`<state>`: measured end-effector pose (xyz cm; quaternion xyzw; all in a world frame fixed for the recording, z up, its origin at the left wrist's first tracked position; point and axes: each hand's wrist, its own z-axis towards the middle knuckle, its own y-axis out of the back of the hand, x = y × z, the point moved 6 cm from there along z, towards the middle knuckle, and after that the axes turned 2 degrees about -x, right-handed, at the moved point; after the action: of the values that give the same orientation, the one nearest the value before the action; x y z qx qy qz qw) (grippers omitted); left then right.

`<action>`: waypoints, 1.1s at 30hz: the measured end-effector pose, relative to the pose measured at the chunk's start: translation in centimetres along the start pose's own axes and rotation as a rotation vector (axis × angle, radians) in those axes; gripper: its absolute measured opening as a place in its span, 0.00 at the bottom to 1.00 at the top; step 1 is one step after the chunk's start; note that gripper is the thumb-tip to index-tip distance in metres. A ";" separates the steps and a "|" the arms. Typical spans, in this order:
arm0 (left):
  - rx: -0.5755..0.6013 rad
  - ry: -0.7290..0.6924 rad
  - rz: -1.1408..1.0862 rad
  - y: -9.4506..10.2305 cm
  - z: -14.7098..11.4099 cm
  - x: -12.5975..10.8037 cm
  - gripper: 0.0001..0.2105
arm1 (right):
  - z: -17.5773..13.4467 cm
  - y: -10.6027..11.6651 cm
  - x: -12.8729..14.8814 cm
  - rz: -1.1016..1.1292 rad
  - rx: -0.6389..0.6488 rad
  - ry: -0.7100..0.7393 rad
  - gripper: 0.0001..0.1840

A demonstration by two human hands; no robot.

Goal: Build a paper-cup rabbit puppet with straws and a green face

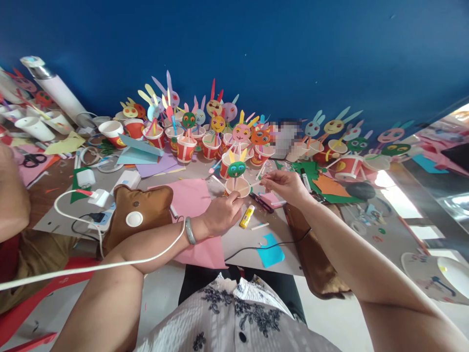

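Observation:
My left hand (225,213) is closed on the near rim of a paper cup (238,187). Out of this cup rises a green paper rabbit face (236,169) with blue eyes and yellow ears. To the right of the cup, my right hand (284,185) has thumb and fingers pinched together, apart from the cup. Whatever small piece is between those fingertips is too small to name. Just in front of the cup lies a yellow glue stick (246,216), and a dark utility knife (262,202) rests between the two hands.
Several red-and-white cups with paper rabbits (210,146) crowd the table's back against the blue wall (234,49). Pink paper (194,195), a brown bear-shaped cushion (146,210), a white cable (154,256) and green paper scraps (308,171) lie around. Another person's arm (12,195) is at far left.

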<state>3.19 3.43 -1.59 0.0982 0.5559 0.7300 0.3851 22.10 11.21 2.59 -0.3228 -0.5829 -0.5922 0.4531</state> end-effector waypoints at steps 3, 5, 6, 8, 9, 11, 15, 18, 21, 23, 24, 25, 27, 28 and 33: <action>-0.018 -0.001 -0.010 -0.1 -0.1 0.1 0.15 | -0.1 0.0 -0.4 0.056 -0.006 -0.048 0.29; -0.020 0.003 -0.010 -0.1 -0.1 0.1 0.14 | -0.1 0.1 -0.5 0.073 -0.003 -0.067 0.29; -0.019 0.005 -0.011 -0.1 0.0 0.1 0.14 | -0.1 0.3 -0.5 0.072 -0.005 -0.065 0.29; -0.016 0.006 -0.012 -0.1 0.0 0.0 0.14 | -0.1 0.6 -0.2 0.057 -0.017 -0.049 0.28; -0.016 0.006 -0.012 0.0 0.0 0.0 0.14 | -0.1 0.7 0.0 0.046 -0.022 -0.040 0.28; -0.017 0.010 -0.007 0.0 0.0 0.0 0.14 | -0.1 0.8 0.4 0.025 -0.027 -0.027 0.28; -0.017 0.004 0.005 0.0 0.0 -0.1 0.14 | -0.1 0.8 1.0 -0.022 -0.025 -0.006 0.29; -0.021 -0.009 0.020 0.0 0.0 -0.1 0.14 | 0.0 0.6 0.9 -0.043 -0.023 0.003 0.29; -0.019 -0.014 0.030 0.0 0.0 -0.2 0.14 | 0.1 0.5 0.7 -0.042 -0.020 0.013 0.28; -0.018 -0.014 0.030 0.0 0.0 -0.2 0.14 | 0.1 0.4 0.7 -0.044 -0.022 0.013 0.28; -0.018 -0.014 0.028 0.0 0.0 -0.2 0.14 | 0.1 0.5 0.7 -0.046 -0.024 0.010 0.29; -0.020 -0.013 0.025 0.0 0.0 -0.2 0.14 | 0.0 0.5 0.8 -0.051 -0.027 0.005 0.29; -0.028 -0.011 0.022 0.1 -0.1 -0.3 0.14 | -0.1 0.5 1.0 -0.064 -0.031 -0.001 0.29; -0.032 -0.008 0.021 0.2 -0.1 -0.3 0.14 | -0.2 0.6 1.1 -0.071 -0.032 -0.002 0.29; -0.021 0.010 0.026 0.7 0.0 -0.6 0.14 | -0.8 1.3 1.3 -0.088 -0.043 -0.028 0.29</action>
<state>3.26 2.92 -0.80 0.0977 0.5488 0.7414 0.3737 22.94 10.30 4.26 -0.3150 -0.5899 -0.6194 0.4113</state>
